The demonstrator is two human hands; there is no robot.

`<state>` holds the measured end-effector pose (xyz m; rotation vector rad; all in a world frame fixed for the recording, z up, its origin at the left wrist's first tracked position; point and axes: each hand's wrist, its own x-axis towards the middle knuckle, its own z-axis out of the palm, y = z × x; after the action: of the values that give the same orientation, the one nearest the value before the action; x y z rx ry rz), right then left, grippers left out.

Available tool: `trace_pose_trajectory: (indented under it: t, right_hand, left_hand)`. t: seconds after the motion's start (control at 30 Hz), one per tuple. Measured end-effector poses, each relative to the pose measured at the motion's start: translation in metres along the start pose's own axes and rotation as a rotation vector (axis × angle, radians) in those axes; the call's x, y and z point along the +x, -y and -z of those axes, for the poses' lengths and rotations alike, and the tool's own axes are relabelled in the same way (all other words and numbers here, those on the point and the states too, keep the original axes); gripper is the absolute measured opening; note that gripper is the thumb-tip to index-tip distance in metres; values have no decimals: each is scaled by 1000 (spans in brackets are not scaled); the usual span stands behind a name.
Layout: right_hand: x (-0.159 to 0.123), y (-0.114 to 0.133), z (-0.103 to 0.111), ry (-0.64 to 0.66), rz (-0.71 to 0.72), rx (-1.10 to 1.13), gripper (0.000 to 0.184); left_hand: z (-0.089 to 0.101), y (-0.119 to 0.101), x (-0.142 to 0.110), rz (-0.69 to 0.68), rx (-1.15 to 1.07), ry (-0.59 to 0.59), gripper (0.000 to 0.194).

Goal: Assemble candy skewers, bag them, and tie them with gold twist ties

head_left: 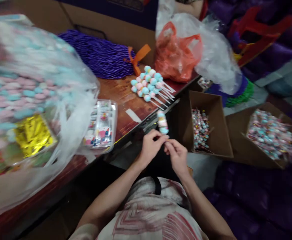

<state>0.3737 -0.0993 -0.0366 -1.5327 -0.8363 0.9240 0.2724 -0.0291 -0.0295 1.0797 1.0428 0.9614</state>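
A marshmallow skewer (pixel 162 122) in pink, white and pale blue stands upright just past the table's front edge. My left hand (pixel 150 145) pinches it at its lower end. Close beside, my right hand (pixel 177 154) is closed too, its thumb and finger pressed together below the marshmallows; a small orange-looking bit shows there, too blurred to name. The fingers hide the skewer's stick. On the table nearby lies a cluster of marshmallow skewers (pixel 148 81), their white sticks pointing right toward the edge.
Left: a large clear bag of loose marshmallows (pixel 13 90), a packet of gold strips (pixel 34 135) and a clear tray (pixel 113 123) of printed wrappers. Behind: purple bead strands (pixel 98 55) and an orange plastic bag (pixel 177 56). Right: a cardboard box (pixel 219 130) and another box (pixel 238 133) hold wrapped skewers.
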Motion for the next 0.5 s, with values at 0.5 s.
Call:
trace_pose_trajectory:
  t: [0.5]
  right_hand:
    - [85, -21, -2, -229, -45, 94, 27]
  left_hand:
    - [195, -51, 38, -286, 709, -353, 20]
